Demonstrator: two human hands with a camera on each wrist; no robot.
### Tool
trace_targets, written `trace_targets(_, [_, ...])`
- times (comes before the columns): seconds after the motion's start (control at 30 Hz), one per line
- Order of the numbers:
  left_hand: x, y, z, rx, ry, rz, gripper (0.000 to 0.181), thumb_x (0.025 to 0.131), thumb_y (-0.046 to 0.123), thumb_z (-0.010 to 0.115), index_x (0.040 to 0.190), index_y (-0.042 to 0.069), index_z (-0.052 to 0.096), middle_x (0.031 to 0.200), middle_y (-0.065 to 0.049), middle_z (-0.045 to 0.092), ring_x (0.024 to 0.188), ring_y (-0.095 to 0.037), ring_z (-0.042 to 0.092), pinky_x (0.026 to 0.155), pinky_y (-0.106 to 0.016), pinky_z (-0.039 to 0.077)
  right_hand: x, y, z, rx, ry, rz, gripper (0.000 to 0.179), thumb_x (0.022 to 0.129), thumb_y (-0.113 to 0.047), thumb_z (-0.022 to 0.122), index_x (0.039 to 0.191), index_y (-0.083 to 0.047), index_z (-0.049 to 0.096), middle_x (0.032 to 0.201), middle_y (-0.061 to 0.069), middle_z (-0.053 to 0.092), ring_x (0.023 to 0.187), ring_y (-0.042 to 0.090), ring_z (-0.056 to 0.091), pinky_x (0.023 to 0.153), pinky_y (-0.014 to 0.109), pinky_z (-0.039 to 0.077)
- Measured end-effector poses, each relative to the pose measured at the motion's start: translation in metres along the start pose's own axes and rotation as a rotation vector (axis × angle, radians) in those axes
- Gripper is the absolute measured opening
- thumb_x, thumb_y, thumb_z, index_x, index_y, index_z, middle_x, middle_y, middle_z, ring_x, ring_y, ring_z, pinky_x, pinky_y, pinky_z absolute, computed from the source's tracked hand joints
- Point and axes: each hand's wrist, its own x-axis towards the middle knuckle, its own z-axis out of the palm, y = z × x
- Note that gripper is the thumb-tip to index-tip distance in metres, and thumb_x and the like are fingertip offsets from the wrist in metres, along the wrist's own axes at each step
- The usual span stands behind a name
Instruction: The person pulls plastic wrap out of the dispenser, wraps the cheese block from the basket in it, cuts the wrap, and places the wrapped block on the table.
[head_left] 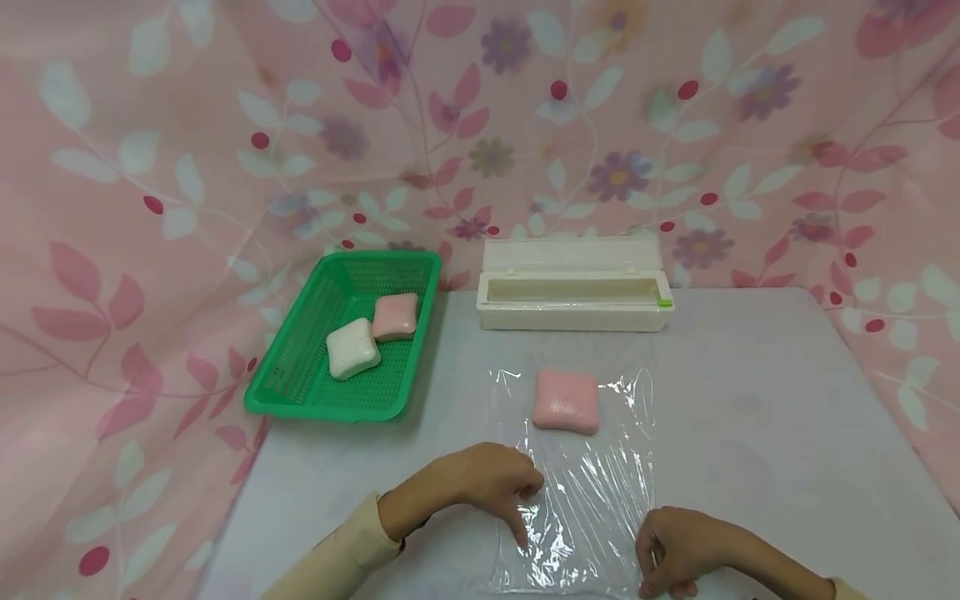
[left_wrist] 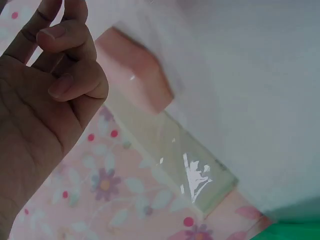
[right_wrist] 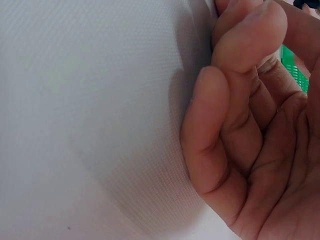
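A clear sheet of plastic wrap (head_left: 577, 508) lies on the table with a pink bar of soap (head_left: 566, 402) on its far part. Over the left side of the wrap, my left hand (head_left: 491, 483) has its thumb pointing down and its fingers loosely bent. The left wrist view shows this hand (left_wrist: 45, 100) with nothing visible in its palm, beside the pink soap (left_wrist: 135, 70). My right hand (head_left: 682, 550) pinches the wrap's near right corner between thumb and forefinger. In the right wrist view, its curled fingers (right_wrist: 205, 130) rest against the white tabletop; the pinch is hidden there.
A green basket (head_left: 408, 375) at the left holds a white soap (head_left: 351, 348) and a pink soap (head_left: 395, 317). At the back stands a white wrap dispenser box (head_left: 573, 318) with its lid raised. Floral cloth (head_left: 487, 125) hangs behind the white table (head_left: 750, 400).
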Motion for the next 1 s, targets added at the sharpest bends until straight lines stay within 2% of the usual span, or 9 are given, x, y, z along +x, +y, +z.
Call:
trace_targets(0.2, [-0.012,0.006,0.018,-0.015,-0.149,0.022,0.048,0.061,0.054,0.088,0.079,0.023,0.057,0.069,0.018,0.048,0.062,0.001,0.041,0.054,-0.016,0.034,-0.002,0.003,0.001,-0.011,0.025,0.017,0.019,0.079,-0.019,0.08,0.065,-0.013,0.069,0.048,-0.006,0.059,0.038,-0.003,0.047,0.038,0.01,0.03])
trace_targets(0.3, [-0.02,0.01,0.027,0.018,-0.18,0.035,0.049,0.059,0.049,0.091,0.081,0.024,0.056,0.074,0.019,0.047,0.064,0.001,0.04,0.055,-0.015,0.033,-0.002,0.005,0.003,-0.036,0.043,0.028,0.019,0.078,-0.024,0.081,0.066,-0.016,0.069,0.048,-0.007,0.059,0.038,-0.003,0.049,0.037,0.011,0.03])
trace_targets(0.4, [-0.027,0.013,0.033,0.087,-0.159,0.053,0.045,0.06,0.041,0.092,0.08,0.025,0.055,0.077,0.018,0.045,0.063,0.002,0.04,0.054,-0.014,0.032,-0.001,0.007,0.004,-0.057,0.056,0.021,0.019,0.078,-0.026,0.082,0.066,-0.017,0.069,0.047,-0.008,0.058,0.038,-0.003,0.049,0.037,0.012,0.03])
trace_targets(0.57, [-0.032,0.017,0.038,0.163,-0.099,0.082,0.029,0.069,0.029,0.087,0.08,0.026,0.06,0.079,0.018,0.046,0.06,0.003,0.039,0.052,-0.012,0.031,-0.002,0.006,0.003,-0.047,0.057,-0.018,0.019,0.078,-0.022,0.081,0.066,-0.016,0.069,0.048,-0.009,0.058,0.038,-0.004,0.048,0.037,0.011,0.03])
trace_targets(0.63, [-0.034,0.02,0.039,0.193,-0.087,0.081,0.029,0.071,0.037,0.086,0.085,0.028,0.062,0.081,0.017,0.046,0.06,0.004,0.038,0.051,-0.012,0.031,-0.003,0.006,0.002,-0.035,0.048,-0.035,0.018,0.079,-0.02,0.08,0.066,-0.015,0.068,0.048,-0.009,0.058,0.038,-0.004,0.047,0.037,0.01,0.03])
trace_targets(0.73, [-0.038,0.025,0.043,0.235,-0.073,0.077,0.041,0.068,0.052,0.086,0.096,0.032,0.064,0.084,0.016,0.047,0.059,0.004,0.037,0.05,-0.012,0.03,-0.004,0.006,0.002,-0.024,0.036,-0.056,0.017,0.079,-0.019,0.08,0.068,-0.014,0.068,0.049,-0.01,0.058,0.038,-0.005,0.047,0.037,0.01,0.03])
trace_targets(0.8, [-0.04,0.028,0.045,0.284,-0.055,0.085,0.043,0.066,0.054,0.086,0.097,0.033,0.064,0.085,0.015,0.047,0.058,0.003,0.036,0.049,-0.013,0.03,-0.005,0.006,0.002,-0.023,0.036,-0.065,0.017,0.08,-0.018,0.079,0.068,-0.014,0.068,0.049,-0.011,0.057,0.039,-0.005,0.047,0.037,0.01,0.03])
trace_targets(0.93, [-0.042,0.028,0.047,0.313,-0.009,0.122,0.021,0.074,0.031,0.083,0.086,0.031,0.065,0.079,0.014,0.048,0.054,0.001,0.033,0.046,-0.015,0.03,-0.005,0.004,0.002,-0.019,0.041,-0.055,0.016,0.081,-0.018,0.079,0.069,-0.014,0.068,0.05,-0.011,0.057,0.039,-0.005,0.047,0.038,0.011,0.031])
trace_targets(1.0, [-0.042,0.027,0.046,0.285,0.005,0.136,0.018,0.076,0.021,0.08,0.079,0.029,0.064,0.076,0.015,0.048,0.054,0.002,0.032,0.046,-0.015,0.029,-0.006,0.003,0.002,-0.009,0.036,-0.052,0.016,0.082,-0.017,0.078,0.07,-0.013,0.068,0.05,-0.01,0.058,0.04,-0.005,0.047,0.038,0.011,0.031])
